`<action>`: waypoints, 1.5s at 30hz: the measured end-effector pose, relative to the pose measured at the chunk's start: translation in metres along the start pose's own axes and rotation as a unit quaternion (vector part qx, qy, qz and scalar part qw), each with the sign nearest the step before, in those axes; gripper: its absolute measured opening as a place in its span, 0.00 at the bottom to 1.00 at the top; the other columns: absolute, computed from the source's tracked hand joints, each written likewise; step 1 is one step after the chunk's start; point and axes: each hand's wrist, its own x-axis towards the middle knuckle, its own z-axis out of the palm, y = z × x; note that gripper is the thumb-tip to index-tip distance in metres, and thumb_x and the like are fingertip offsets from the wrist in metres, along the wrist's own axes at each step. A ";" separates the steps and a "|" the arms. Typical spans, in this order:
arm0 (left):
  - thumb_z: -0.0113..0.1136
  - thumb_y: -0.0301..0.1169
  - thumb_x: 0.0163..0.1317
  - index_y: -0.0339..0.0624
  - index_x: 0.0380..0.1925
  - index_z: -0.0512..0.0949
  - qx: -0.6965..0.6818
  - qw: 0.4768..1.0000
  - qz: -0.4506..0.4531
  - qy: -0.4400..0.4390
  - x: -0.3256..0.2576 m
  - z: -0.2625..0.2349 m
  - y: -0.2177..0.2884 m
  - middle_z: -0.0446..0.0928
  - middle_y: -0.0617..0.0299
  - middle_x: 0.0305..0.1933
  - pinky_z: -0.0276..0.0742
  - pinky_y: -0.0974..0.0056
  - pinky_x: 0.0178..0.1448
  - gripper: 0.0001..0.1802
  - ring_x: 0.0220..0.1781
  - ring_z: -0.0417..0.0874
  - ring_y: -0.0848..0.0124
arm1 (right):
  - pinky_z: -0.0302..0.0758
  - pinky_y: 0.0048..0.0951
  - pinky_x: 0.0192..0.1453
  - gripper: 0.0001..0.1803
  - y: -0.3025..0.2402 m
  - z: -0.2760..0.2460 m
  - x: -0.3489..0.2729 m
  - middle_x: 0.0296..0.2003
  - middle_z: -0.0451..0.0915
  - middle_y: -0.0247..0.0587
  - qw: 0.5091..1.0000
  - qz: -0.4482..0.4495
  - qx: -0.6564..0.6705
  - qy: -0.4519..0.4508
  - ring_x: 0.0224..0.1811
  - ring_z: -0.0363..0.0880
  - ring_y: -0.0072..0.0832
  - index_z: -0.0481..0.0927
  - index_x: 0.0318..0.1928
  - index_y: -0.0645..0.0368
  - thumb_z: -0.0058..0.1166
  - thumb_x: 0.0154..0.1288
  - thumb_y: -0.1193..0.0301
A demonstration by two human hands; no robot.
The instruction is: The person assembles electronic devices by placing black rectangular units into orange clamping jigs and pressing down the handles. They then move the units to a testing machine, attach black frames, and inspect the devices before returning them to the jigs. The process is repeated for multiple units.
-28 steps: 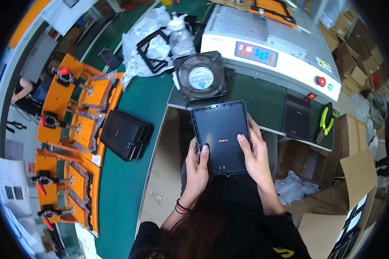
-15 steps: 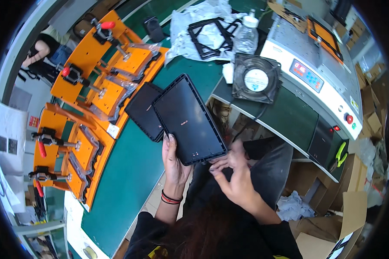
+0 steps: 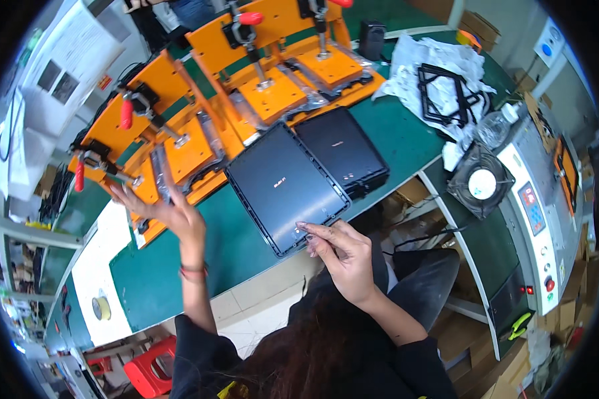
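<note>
A black rectangular panel with a raised, notched rim lies tilted across the front of the bench. My right hand has its index finger on the panel's near edge and its thumb at the edge's outer side, pinching it. More black panels, seemingly stacked, sit just right of the first one, partly covered by it. Off to the left, my left hand is raised and empty with fingers spread. It is in front of an orange clamping fixture with red-handled toggle clamps.
The green bench top carries a roll of tape at left. At the right are white wrapping, black frames, a clear bottle, a fan and a machine with a control panel. A red stool stands below.
My left hand has let go of the panel and moved left toward the fixture. My right hand has taken its near edge. The whole view has swung left.
</note>
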 end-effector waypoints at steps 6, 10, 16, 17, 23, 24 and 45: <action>0.60 0.39 0.59 0.32 0.66 0.44 0.054 0.960 0.241 0.136 0.134 0.057 -0.090 0.34 0.35 0.72 0.32 0.38 0.73 0.45 0.75 0.32 0.39 | 0.75 0.19 0.38 0.13 0.022 0.039 -0.017 0.32 0.77 0.37 0.993 0.074 0.040 -0.081 0.32 0.77 0.18 0.81 0.50 0.65 0.51 0.66 0.81; 0.56 0.42 0.60 0.31 0.59 0.58 0.074 0.955 0.199 0.206 0.219 0.077 -0.069 0.51 0.33 0.67 0.40 0.41 0.72 0.34 0.72 0.46 0.40 | 0.75 0.19 0.37 0.13 0.037 0.052 -0.030 0.33 0.76 0.37 0.992 0.088 0.044 -0.079 0.32 0.77 0.18 0.81 0.50 0.65 0.50 0.67 0.81; 0.42 0.62 0.64 0.33 0.62 0.67 0.121 0.887 -0.059 -0.442 0.316 0.087 -0.146 0.70 0.41 0.61 0.54 0.54 0.70 0.42 0.66 0.65 0.54 | 0.74 0.21 0.35 0.12 0.045 0.090 -0.002 0.29 0.77 0.39 0.995 0.036 0.047 -0.078 0.29 0.78 0.20 0.82 0.49 0.64 0.51 0.67 0.78; 0.41 0.63 0.64 0.36 0.63 0.66 0.153 0.855 -0.059 -0.492 0.319 0.086 -0.134 0.68 0.44 0.63 0.51 0.56 0.72 0.43 0.68 0.63 0.57 | 0.75 0.21 0.35 0.12 0.053 0.101 0.006 0.29 0.77 0.39 0.996 0.028 0.051 -0.069 0.29 0.78 0.21 0.82 0.49 0.64 0.52 0.67 0.77; 0.48 0.46 0.67 0.30 0.48 0.71 0.069 0.992 0.106 0.019 0.244 0.035 -0.112 0.74 0.42 0.40 0.66 0.52 0.54 0.26 0.45 0.73 0.49 | 0.75 0.21 0.35 0.11 0.041 0.107 0.004 0.30 0.78 0.39 0.995 0.019 0.073 -0.062 0.29 0.79 0.21 0.82 0.48 0.64 0.53 0.66 0.77; 0.51 0.39 0.66 0.31 0.48 0.71 0.096 0.963 0.241 0.075 0.204 0.016 -0.079 0.73 0.45 0.37 0.67 0.51 0.51 0.21 0.42 0.73 0.48 | 0.76 0.21 0.35 0.11 0.041 0.100 0.001 0.30 0.78 0.39 0.996 0.023 0.066 -0.058 0.29 0.79 0.21 0.82 0.48 0.64 0.53 0.66 0.77; 0.62 0.38 0.54 0.56 0.45 0.81 0.419 0.789 0.406 -0.192 -0.008 -0.010 -0.118 0.71 0.61 0.51 0.54 0.52 0.62 0.16 0.54 0.69 0.65 | 0.76 0.19 0.34 0.11 0.045 0.045 -0.049 0.30 0.79 0.39 0.995 0.076 0.064 -0.012 0.29 0.78 0.19 0.83 0.47 0.63 0.53 0.66 0.78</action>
